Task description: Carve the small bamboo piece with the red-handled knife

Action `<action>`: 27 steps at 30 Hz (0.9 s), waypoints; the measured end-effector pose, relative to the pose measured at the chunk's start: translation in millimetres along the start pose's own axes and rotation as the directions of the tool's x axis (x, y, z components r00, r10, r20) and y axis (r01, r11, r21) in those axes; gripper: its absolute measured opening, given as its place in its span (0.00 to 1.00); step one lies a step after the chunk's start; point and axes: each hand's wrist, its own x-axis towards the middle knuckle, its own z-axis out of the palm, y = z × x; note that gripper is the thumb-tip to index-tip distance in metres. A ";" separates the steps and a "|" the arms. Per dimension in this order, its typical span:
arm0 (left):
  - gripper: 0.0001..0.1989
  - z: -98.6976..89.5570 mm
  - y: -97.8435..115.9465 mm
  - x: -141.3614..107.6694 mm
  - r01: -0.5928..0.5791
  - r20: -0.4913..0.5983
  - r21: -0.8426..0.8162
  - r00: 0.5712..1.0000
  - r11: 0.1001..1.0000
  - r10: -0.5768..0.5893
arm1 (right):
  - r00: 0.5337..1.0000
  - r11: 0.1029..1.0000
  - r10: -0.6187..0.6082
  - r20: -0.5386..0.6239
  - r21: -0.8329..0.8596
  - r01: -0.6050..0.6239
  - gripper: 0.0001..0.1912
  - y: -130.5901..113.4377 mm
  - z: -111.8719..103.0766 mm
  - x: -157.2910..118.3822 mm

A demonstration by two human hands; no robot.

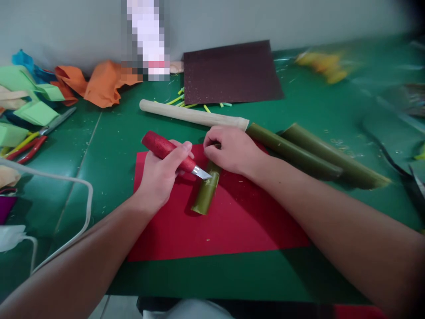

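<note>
My left hand [162, 173] is wrapped round the red handle of a carving knife [168, 150]. The knife's short angled blade rests on or just over the green skin of a bamboo piece [205, 197], where a small pale scraped patch shows. My right hand [230, 148] grips the far end of that bamboo, its fingers curled round it. The bamboo lies slanted on a red sheet [159, 241], its near end towards me. Pale specks of shavings are scattered on the sheet.
Beyond my hands lie a pale wooden stick [192, 115], two green bamboo lengths [299, 153] and a dark brown sheet [232, 73]. On the left are scissors [55, 124], orange crumpled paper [104, 84], green paper [36, 110] and a white cable [89, 199]. The tabletop [215, 274] is green.
</note>
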 end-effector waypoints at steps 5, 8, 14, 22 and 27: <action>0.17 -6.9 4.1 6.1 0.040 0.085 0.061 0.995 0.997 -0.045 | 0.980 0.980 -0.197 -0.037 -0.014 0.197 0.10 11.3 4.6 0.4; 0.17 -14.0 7.2 12.8 0.080 0.177 0.083 0.980 0.993 -0.094 | 0.961 0.960 -0.277 -0.019 -0.039 0.276 0.10 16.1 4.0 1.3; 0.17 -18.0 7.2 16.4 0.040 0.297 0.138 0.952 0.990 -0.079 | 0.933 0.928 -0.359 0.037 -0.092 0.361 0.09 15.1 3.9 1.8; 0.16 -17.2 8.4 14.6 -0.008 0.363 0.177 0.930 0.984 -0.058 | 0.934 0.928 -0.356 0.031 -0.100 0.358 0.10 13.3 3.1 -1.9; 0.13 -16.4 7.3 9.6 0.012 0.344 0.196 0.936 0.981 -0.080 | 0.936 0.931 -0.351 0.032 -0.098 0.352 0.11 13.2 3.3 -2.1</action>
